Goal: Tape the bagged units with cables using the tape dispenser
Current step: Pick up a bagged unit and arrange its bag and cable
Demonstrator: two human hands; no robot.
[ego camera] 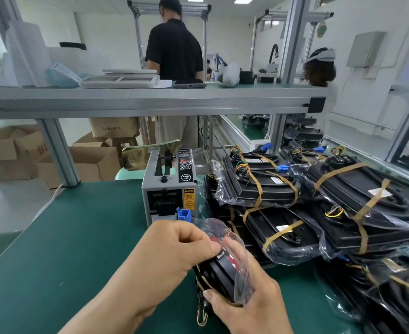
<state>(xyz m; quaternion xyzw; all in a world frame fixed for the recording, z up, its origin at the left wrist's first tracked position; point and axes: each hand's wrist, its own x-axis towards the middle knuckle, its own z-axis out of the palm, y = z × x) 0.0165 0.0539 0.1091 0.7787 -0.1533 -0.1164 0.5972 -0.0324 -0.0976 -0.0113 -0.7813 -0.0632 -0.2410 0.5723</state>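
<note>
a black bagged unit [225, 268] stands on edge before the grey tape dispenser [168, 189], beside taped units [295, 213] stacked at right.

Factory packing line. The setting is shown by:
- a green-matted tabletop [78, 237] framed in aluminium profile
- an overhead shelf [150, 102] on which a weighing scale [120, 79] is set
- an automatic tape dispenser [167, 189] stood on the mat
- bagged units [343, 201] of one kind, taped and wired, stacked in piles
- cardboard cartons [13, 150] heaped on the floor
- a worker in a black shirt [174, 49] and a second worker [319, 71] seen at neighbouring benches
</note>
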